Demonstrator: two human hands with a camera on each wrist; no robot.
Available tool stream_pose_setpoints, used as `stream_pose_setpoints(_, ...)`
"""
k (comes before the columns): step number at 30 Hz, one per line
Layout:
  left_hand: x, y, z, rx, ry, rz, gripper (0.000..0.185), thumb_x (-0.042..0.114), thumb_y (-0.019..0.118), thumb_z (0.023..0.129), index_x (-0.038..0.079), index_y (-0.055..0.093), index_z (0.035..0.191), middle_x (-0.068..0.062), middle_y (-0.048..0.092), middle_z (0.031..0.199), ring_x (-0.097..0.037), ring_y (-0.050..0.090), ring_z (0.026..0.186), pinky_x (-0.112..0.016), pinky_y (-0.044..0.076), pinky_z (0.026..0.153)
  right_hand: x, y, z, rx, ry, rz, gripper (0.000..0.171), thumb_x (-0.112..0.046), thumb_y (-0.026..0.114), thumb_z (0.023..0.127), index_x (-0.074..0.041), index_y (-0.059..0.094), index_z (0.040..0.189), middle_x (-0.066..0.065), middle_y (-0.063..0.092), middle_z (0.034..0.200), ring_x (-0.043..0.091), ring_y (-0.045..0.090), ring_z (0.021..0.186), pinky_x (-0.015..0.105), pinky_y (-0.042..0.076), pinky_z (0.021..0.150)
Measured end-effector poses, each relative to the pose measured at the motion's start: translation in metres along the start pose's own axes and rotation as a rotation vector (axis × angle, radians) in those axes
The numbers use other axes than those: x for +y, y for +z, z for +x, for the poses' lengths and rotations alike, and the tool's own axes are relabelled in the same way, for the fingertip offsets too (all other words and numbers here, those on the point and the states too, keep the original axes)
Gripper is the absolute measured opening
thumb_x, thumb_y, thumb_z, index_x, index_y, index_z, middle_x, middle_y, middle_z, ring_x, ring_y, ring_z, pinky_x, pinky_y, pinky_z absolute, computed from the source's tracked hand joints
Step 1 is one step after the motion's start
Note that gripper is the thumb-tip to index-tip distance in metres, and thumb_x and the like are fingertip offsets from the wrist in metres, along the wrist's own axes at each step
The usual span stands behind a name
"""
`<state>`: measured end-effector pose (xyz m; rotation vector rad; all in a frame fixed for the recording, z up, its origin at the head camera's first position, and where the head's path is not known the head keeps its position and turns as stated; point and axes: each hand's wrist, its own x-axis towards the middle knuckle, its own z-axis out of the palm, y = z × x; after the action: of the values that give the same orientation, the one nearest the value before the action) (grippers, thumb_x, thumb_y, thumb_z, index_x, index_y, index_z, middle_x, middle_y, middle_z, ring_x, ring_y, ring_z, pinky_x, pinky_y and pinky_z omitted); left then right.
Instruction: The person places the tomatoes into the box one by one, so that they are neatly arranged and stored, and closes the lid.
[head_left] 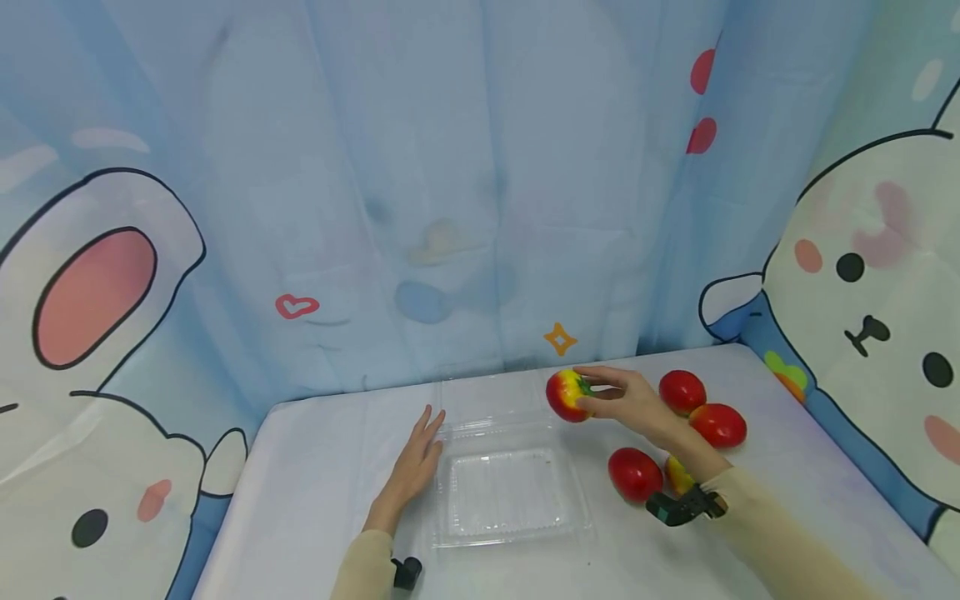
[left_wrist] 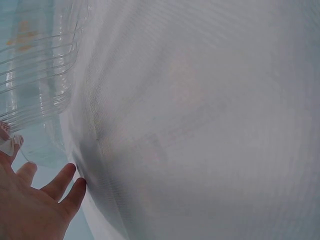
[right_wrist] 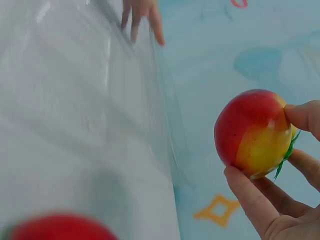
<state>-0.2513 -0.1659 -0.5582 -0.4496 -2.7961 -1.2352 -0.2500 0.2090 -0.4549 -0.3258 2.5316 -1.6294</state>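
My right hand (head_left: pixel 626 402) holds a red-and-yellow fruit with a green leafy top (head_left: pixel 567 395) above the back right of a clear plastic clamshell box (head_left: pixel 512 540). In the right wrist view, the thumb and fingers pinch the fruit (right_wrist: pixel 256 132) from either side, near its leafy end. My left hand (head_left: pixel 415 461) lies along the box's left side, its fingers extended and their tips at the edge near the raised lid. The left wrist view shows these spread fingers (left_wrist: pixel 61 184) below the ribbed clear plastic (left_wrist: pixel 37 75).
Right of the box are several more fruits: a red one (head_left: pixel 635 475) in front, a partly covered yellow-and-red one (head_left: pixel 677 475) under the right forearm, and two red ones (head_left: pixel 682 392) (head_left: pixel 718 426) farther back. A printed curtain (head_left: pixel 450 208) hangs behind the white-covered table (head_left: pixel 315 467).
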Motion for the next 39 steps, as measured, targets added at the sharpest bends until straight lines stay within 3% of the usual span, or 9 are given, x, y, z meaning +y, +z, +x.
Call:
stream_pose_setpoints(10, 0.001, 0.001, -0.001, 0.017, -0.002, -0.020, 0.049, 0.014, 0.039, 0.103, 0.009, 0.037, 0.152, -0.017, 0.018, 0.162, -0.039, 0.022, 0.146, -0.057, 0.023, 0.115, -0.007, 0.076, 0.016, -0.111, -0.142, 0.108, 0.051, -0.016, 0.073, 0.089, -0.003, 0.058, 0.136, 0.019, 0.057, 0.136, 0.036, 0.059, 0.113, 0.037, 0.057, 0.087)
stream_pose_setpoints(18, 0.000, 0.002, -0.002, 0.026, -0.018, -0.026, 0.048, 0.012, 0.040, 0.104, 0.009, 0.039, 0.151, -0.018, 0.020, 0.162, -0.039, 0.025, 0.146, -0.060, 0.024, 0.114, -0.005, 0.123, 0.019, -0.169, -0.147, 0.133, 0.050, -0.015, 0.073, 0.088, -0.002, 0.059, 0.135, 0.020, 0.058, 0.133, 0.036, 0.060, 0.110, 0.039, 0.057, 0.087)
stream_pose_setpoints(31, 0.002, -0.001, 0.000, 0.017, 0.022, -0.031, 0.048, 0.008, 0.038, 0.103, 0.005, 0.039, 0.151, -0.022, 0.022, 0.160, -0.042, 0.026, 0.144, -0.060, 0.024, 0.114, 0.005, 0.158, 0.024, -0.182, -0.123, 0.141, 0.048, -0.014, 0.074, 0.087, -0.003, 0.061, 0.132, 0.018, 0.060, 0.130, 0.036, 0.060, 0.110, 0.044, 0.055, 0.092)
stream_pose_setpoints(39, -0.001, -0.001, 0.000, 0.007, 0.003, -0.050, 0.048, 0.009, 0.039, 0.103, 0.009, 0.039, 0.152, -0.019, 0.021, 0.161, -0.039, 0.026, 0.145, -0.058, 0.024, 0.115, 0.010, 0.169, 0.024, -0.196, -0.126, 0.156, 0.048, -0.013, 0.074, 0.087, -0.002, 0.060, 0.132, 0.018, 0.061, 0.130, 0.035, 0.061, 0.110, 0.046, 0.053, 0.094)
